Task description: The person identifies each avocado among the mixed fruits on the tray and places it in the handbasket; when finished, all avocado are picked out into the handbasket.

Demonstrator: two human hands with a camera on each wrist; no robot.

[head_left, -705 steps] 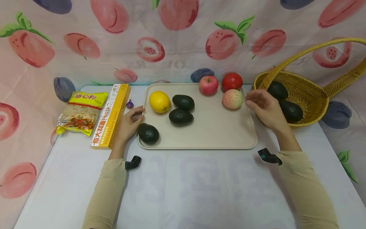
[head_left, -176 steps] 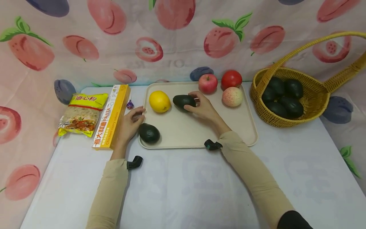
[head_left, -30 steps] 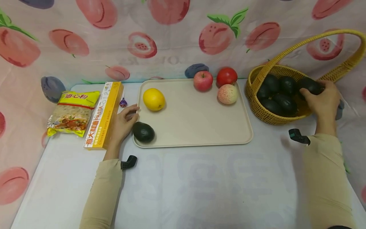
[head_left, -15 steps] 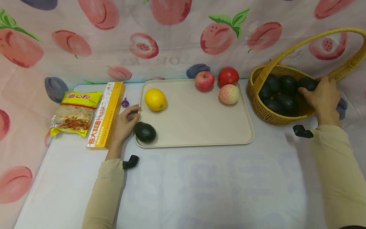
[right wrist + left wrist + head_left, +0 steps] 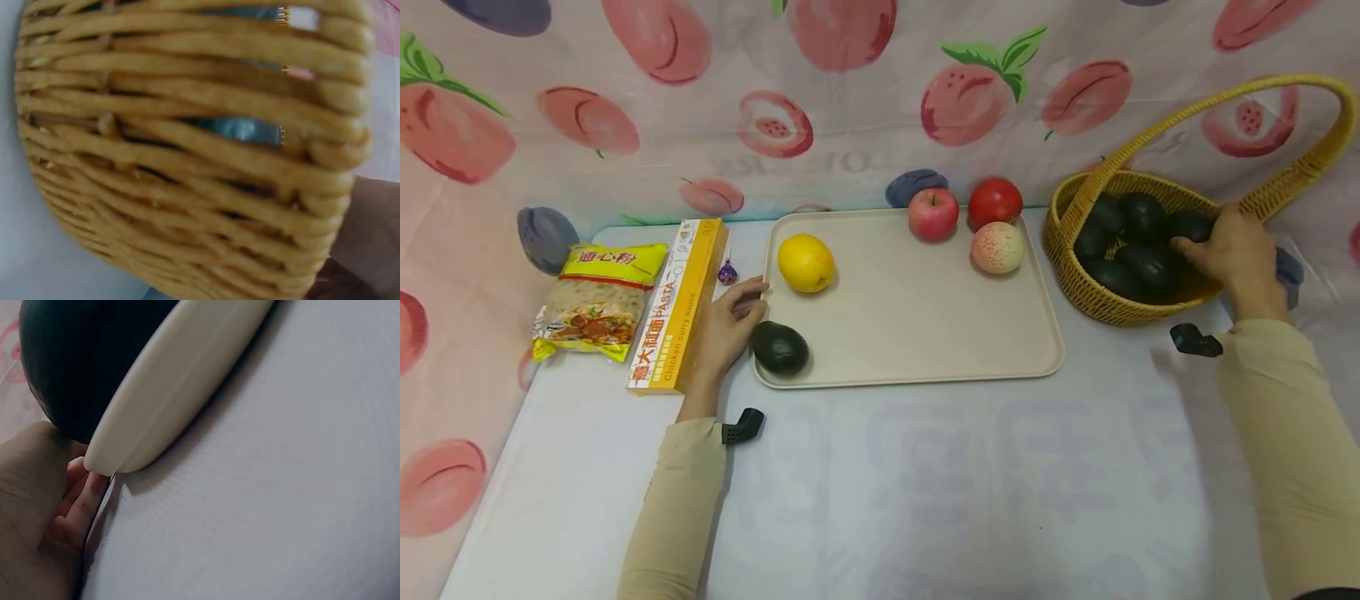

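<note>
At the right, my right hand [image 5: 1243, 250] reaches over the rim of the wicker basket [image 5: 1097, 310] and holds a dark green avocado [image 5: 1190, 225] low inside it. Several other avocados [image 5: 1142, 217] lie in the basket beside it. In the right wrist view the basket's woven wall [image 5: 187, 150] hides most of the hand. My left hand [image 5: 724, 325] rests at the left edge of the beige tray [image 5: 910, 382], fingers loosely bent against the rim. Close by its thumb, one avocado [image 5: 779, 348] lies on the tray's front left corner; the left wrist view shows it over the tray rim [image 5: 169, 394].
A yellow lemon-like fruit [image 5: 806, 263] sits at the tray's left; an apple [image 5: 933, 214], a red round fruit [image 5: 995, 203] and a speckled peach [image 5: 997, 247] stand at its back right. Left of the tray lie a pasta box [image 5: 677, 308], a noodle bag [image 5: 598, 300] and a purple lollipop [image 5: 727, 272].
Two avocados from the tray's middle and others are now in the basket. Over the last second my right hand lowers its avocado deeper into the basket. The left hand stays at the tray edge.
</note>
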